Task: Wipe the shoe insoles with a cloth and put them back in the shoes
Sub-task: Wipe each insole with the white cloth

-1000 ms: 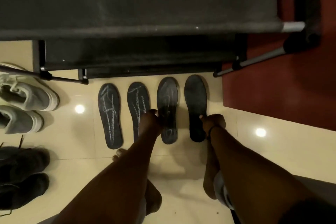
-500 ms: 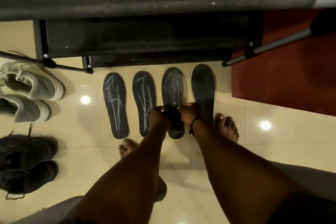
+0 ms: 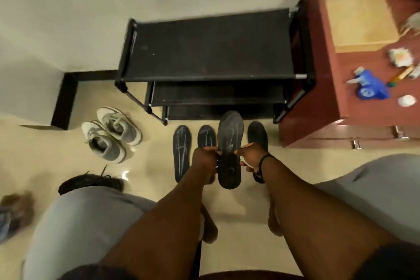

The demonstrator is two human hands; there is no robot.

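Now the left hand (image 3: 204, 157) and the right hand (image 3: 250, 154) each pinch a side of one dark insole (image 3: 229, 143), lifted above three more insoles (image 3: 181, 152) lying on the shiny floor (image 3: 154, 166). It looks bendy, so it could flop or slip out if a hand lets go, and no cloth shows for wiping. A black shoe rack (image 3: 211, 52) stands by the wall, grey shoes (image 3: 111, 136) sit left, and a red cabinet (image 3: 318, 102) is right.
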